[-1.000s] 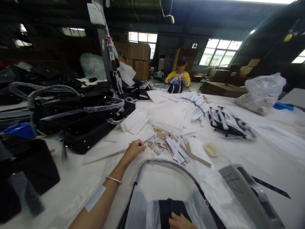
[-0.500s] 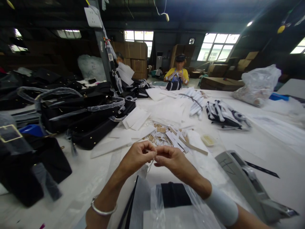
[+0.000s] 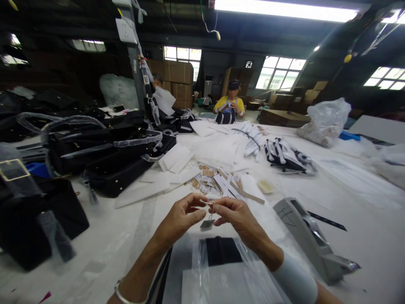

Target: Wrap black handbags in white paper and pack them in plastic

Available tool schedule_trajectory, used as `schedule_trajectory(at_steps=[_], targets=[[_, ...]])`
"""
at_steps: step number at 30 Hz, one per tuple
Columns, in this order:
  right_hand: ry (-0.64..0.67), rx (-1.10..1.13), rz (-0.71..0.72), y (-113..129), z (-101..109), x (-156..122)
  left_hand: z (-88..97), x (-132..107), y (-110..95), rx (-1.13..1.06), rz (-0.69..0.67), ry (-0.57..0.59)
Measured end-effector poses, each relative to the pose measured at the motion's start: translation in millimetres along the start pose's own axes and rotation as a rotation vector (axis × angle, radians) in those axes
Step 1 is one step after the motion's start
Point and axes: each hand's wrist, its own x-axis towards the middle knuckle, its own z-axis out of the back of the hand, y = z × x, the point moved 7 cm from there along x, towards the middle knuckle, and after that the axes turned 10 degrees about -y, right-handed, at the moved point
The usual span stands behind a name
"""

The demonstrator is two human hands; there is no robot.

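Head view: you have two hands close together over one white desk (image 3: 370,240). Your left hand (image 3: 185,214) and your right hand (image 3: 240,217) each have a nearly closed grip, with fingertips on one thin string (image 3: 211,213). One small gray tag (image 3: 207,224) hangs from it, between your hands. One plastic-covered bag (image 3: 223,251) lies below, nearest you. Beyond sits one heap of tags (image 3: 206,180), too jumbled to count, beside one small tub (image 3: 265,186). Across from you is one person in yellow (image 3: 221,102).

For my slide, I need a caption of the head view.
Tag hanging by its string between left hand and right hand, near a partly plastic-covered handbag.
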Motion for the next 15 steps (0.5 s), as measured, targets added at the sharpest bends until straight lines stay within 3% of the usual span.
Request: schedule_trajectory(at_steps=[4,8,11,15], targets=[[0.007,-0.028,-0.007,-2,1,-6,-10.4,-3,8,0.019,0.011,-0.097],[0.02,-0.091,0.018,-4,-1,-11,-15.6,-2,3,0.066,-0.07,-0.215],[-0.012,-0.1,0.048,-6,3,-11,-16.4,-3,-4,0.257,-0.144,-0.269],[-0.081,-0.088,0.053,-9,11,-6,-22.2,-7,-4,0.63,-0.27,-0.25]])
